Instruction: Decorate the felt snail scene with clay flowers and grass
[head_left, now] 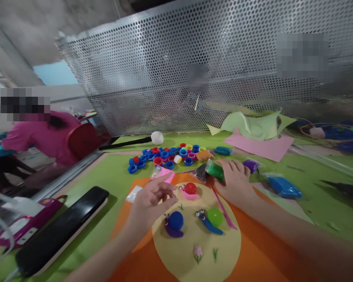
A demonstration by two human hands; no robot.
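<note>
My left hand hovers over the left side of a cream paper oval, fingers loosely curled and apart, holding nothing visible. My right hand is closed around the edge of a packet of green clay beyond the oval. Three snails with bottle-cap shells lie on the oval: one with a red shell, one with a blue shell and one with a lime shell. Near the oval's lower part are a small pink clay flower and green sprigs. A pink plastic tool rests along its right side.
Behind the oval are many bottle caps and several clay packets, including a blue one and a purple one. At left lie a black power bank and a magenta power strip. Paper sheets lean near the perforated metal panel.
</note>
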